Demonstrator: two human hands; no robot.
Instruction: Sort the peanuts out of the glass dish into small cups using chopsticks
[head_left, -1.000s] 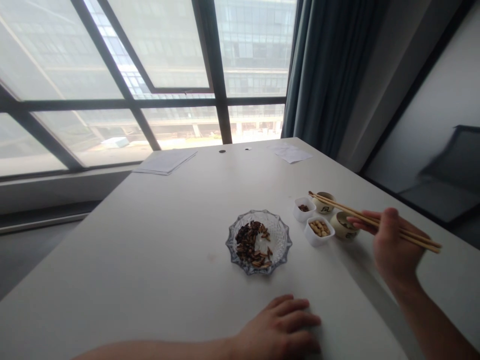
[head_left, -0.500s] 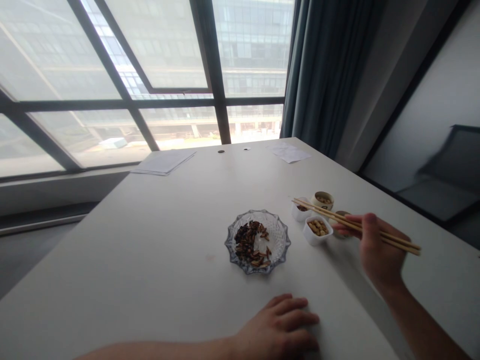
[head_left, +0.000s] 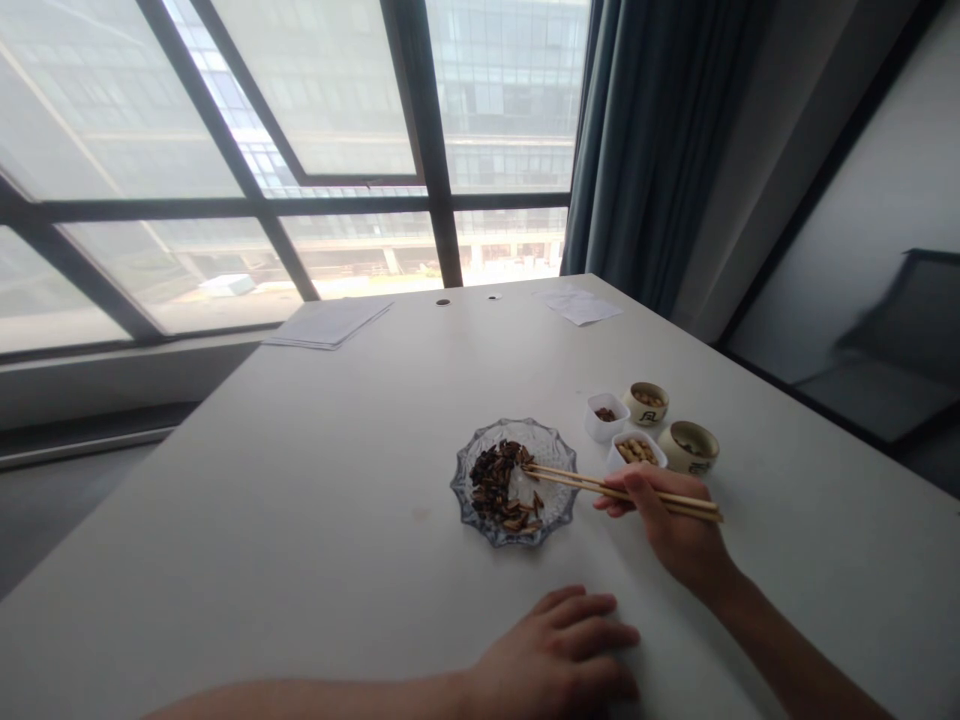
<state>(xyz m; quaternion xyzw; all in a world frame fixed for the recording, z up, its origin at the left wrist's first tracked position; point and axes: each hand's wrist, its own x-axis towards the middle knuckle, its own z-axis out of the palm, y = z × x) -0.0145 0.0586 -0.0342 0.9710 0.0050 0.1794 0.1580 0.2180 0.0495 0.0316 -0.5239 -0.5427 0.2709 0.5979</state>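
Note:
My right hand [head_left: 671, 520] grips a pair of wooden chopsticks [head_left: 592, 483], whose tips reach into the clear glass bowl [head_left: 559, 510] with a scalloped rim. Dark brown, seed-like pieces [head_left: 495, 485] cover mostly the left part of the bowl; the tips touch or nearly touch a few at their upper right. Whether a piece is pinched I cannot tell. Lying on the table in front of the bowl, my left hand [head_left: 562, 655] has its fingers spread and holds nothing. Behind my right hand stands a white plastic cup [head_left: 619, 455] of tan, nut-like pieces, partly hidden.
Another white cup [head_left: 609, 430] holds a few dark pieces. Two cream ceramic cups [head_left: 646, 412] with dark characters stand to its right. Paper sheets [head_left: 330, 325] lie at the far left of the white table [head_left: 337, 480], with more paper [head_left: 581, 306] at the far right.
My right hand has moved left and slightly down with the chopsticks. Their tips went from above the small cups into the glass bowl. My left hand has stayed in place.

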